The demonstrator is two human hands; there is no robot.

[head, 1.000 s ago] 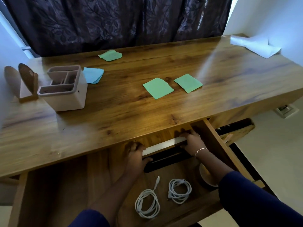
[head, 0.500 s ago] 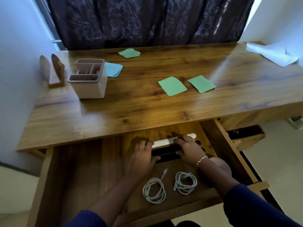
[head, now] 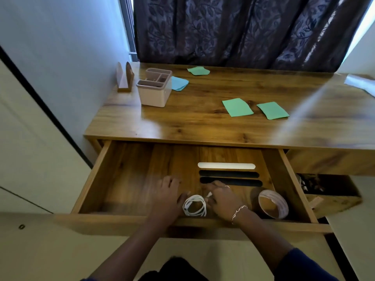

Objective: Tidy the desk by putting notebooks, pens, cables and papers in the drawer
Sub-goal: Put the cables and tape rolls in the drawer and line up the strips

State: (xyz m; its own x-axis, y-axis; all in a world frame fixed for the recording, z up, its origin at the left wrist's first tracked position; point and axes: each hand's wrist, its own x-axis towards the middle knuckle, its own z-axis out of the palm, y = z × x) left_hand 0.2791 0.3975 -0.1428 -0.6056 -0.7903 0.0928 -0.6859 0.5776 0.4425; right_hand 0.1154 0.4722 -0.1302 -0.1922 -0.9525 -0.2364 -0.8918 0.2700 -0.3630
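Dark patterned curtains back a wooden tabletop (head: pixel 192 122), beneath which the drawer (head: pixel 95 179) stands pulled out. A coiled white cable (head: pixel 194 206) is found on the drawer floor near the front, between both hands. The left hand (head: pixel 168 197) is laid beside it, fingers straight and spread, nothing gripped. The right hand (head: pixel 222 199) is bent over a white plug end; whether its fingers pinch it cannot be told. One white pen (head: pixel 226 165) and two black pens (head: pixel 229 174) are ranged behind, a tape roll (head: pixel 273 206) to the right. Arranging the drawer's contents is judged the step in hand. Green papers (head: pixel 237 107), a blue paper (head: pixel 179 83) and a white sheet (head: pixel 360 83) are noted on the tabletop; their collection is judged next, calling for a raised reach and a flat pinch.
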